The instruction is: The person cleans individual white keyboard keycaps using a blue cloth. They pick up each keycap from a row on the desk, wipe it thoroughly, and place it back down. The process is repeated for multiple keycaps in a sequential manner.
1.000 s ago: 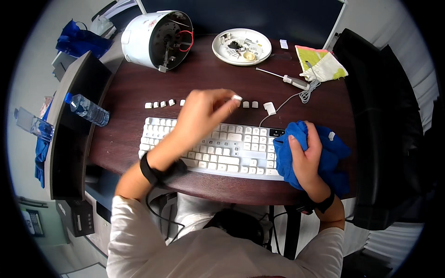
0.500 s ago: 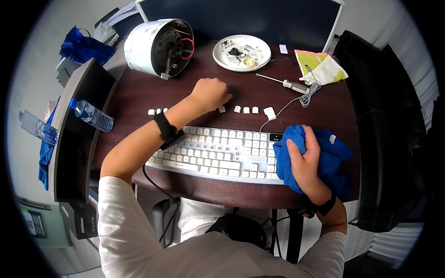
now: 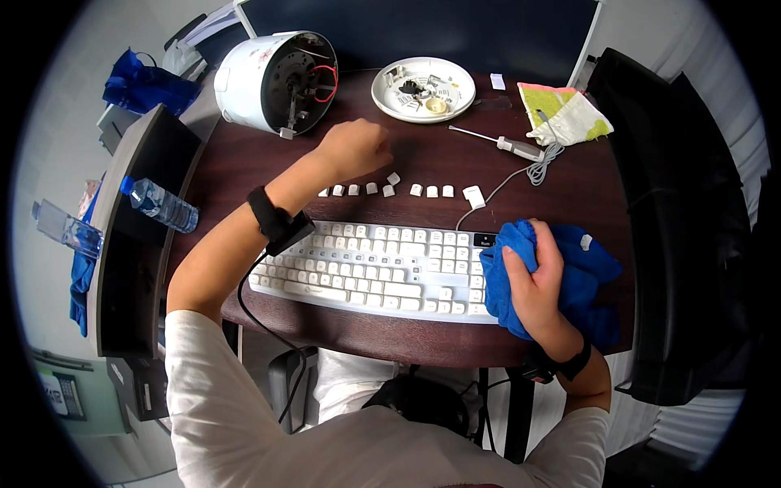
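My right hand [image 3: 533, 276] grips a bunched blue cloth [image 3: 598, 281] at the keyboard's right end. The white keyboard [image 3: 366, 272] lies along the near side of the desk, and one of its rows shows bare switches without caps. Above the far edge of the keyboard my left hand [image 3: 351, 152] is closed with its fingers curled under; whatever they hold, if anything, is hidden. Loose white keycaps [image 3: 432, 192] stand in a line behind the keyboard, partly behind my left forearm. Another keycap [image 3: 394, 178] lies just off that line, right of my left hand.
Farther back are an opened white appliance pot [image 3: 248, 85], a white dish [image 3: 382, 103] of small parts, a screwdriver [image 3: 519, 149], a coiled grey cable [image 3: 537, 173] and a folded yellow-white cloth [image 3: 573, 122]. A water bottle [image 3: 163, 205] stands at left, a black bag [image 3: 667, 244] at right.
My left hand has moved left and slightly away from me, and a keycap shows where the hand was near. The right hand stays on the blue cloth.
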`<state>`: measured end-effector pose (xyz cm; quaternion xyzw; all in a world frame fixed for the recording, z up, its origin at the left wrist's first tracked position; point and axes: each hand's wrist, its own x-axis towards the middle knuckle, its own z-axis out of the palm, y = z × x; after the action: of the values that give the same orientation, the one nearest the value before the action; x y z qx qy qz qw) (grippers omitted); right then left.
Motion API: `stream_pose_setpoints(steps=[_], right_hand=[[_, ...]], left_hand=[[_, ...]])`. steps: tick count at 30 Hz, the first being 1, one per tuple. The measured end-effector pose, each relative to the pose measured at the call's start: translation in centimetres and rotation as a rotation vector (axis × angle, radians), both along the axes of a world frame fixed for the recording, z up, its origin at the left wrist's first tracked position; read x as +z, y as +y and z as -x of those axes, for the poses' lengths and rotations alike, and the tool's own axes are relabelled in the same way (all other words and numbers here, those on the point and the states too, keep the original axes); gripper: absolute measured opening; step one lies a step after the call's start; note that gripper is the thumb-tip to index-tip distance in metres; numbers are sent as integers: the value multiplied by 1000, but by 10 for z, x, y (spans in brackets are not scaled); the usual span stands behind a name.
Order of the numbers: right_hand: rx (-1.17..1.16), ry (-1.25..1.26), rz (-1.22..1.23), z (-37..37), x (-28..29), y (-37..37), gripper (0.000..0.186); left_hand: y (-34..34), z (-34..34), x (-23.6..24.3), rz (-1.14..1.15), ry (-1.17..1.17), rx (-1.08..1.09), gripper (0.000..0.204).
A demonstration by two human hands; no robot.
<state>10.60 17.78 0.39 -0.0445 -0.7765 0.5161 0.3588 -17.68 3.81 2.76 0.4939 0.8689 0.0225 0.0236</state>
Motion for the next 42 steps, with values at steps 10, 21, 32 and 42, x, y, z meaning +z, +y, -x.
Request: stream_pose_setpoints(steps=[10,21,32,42], right_hand=[[20,-20,33,0,-1,2,19],[24,-27,31,-1,-1,2,20],[22,-22,27,-1,-2,3,20],[-2,13,-4,0,2,1,19]], left_hand=[[9,-14,-16,64,-136,-74,18],[15,-17,-22,24,-102,-203,20],[9,-14,-15,-30,-135,-76,23],[10,-14,-25,43,-185,-172,14]])
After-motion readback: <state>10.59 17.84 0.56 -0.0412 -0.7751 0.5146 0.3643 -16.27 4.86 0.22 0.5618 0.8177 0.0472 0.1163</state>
